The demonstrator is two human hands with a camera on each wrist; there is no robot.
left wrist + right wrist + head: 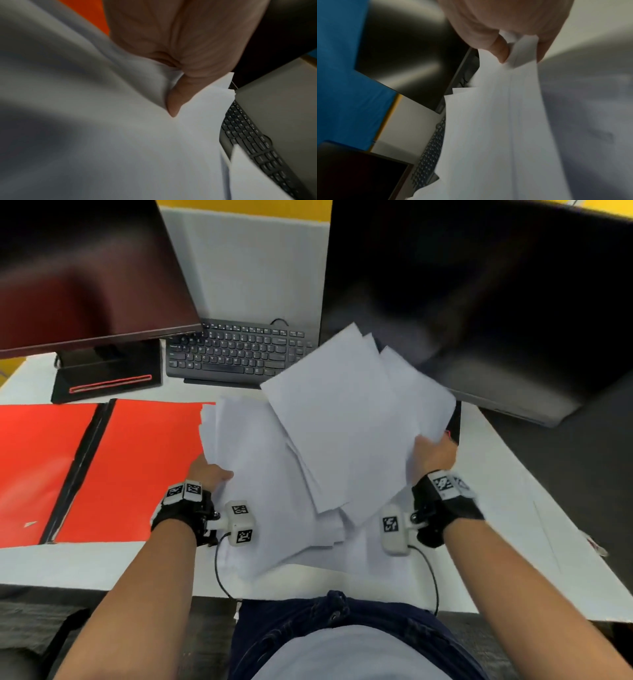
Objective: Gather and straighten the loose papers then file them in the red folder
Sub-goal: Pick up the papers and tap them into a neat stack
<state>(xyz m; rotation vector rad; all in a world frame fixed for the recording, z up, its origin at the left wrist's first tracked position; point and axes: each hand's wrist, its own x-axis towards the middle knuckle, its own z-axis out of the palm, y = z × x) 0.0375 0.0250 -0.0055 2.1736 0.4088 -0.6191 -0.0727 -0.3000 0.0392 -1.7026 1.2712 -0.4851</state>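
Observation:
A messy fan of white papers (pixel 329 440) is lifted off the white desk (pixel 513 508), with its corners pointing different ways. My left hand (pixel 210 472) grips the sheaf at its left edge, thumb on top of the papers (pixel 120 135). My right hand (pixel 433 455) pinches the right edge, where the papers (pixel 496 128) bunch between thumb and fingers (pixel 500 52). The red folder (pixel 137 470) lies open and flat on the desk to the left, its black spine (pixel 80 470) running up the middle. Its right leaf is partly covered by the papers.
A black keyboard (pixel 236 352) sits behind the papers. A dark monitor (pixel 85 275) stands at the back left on a black base (pixel 106 378), and a second monitor (pixel 479 296) looms at the back right. The desk's near edge runs just before my lap.

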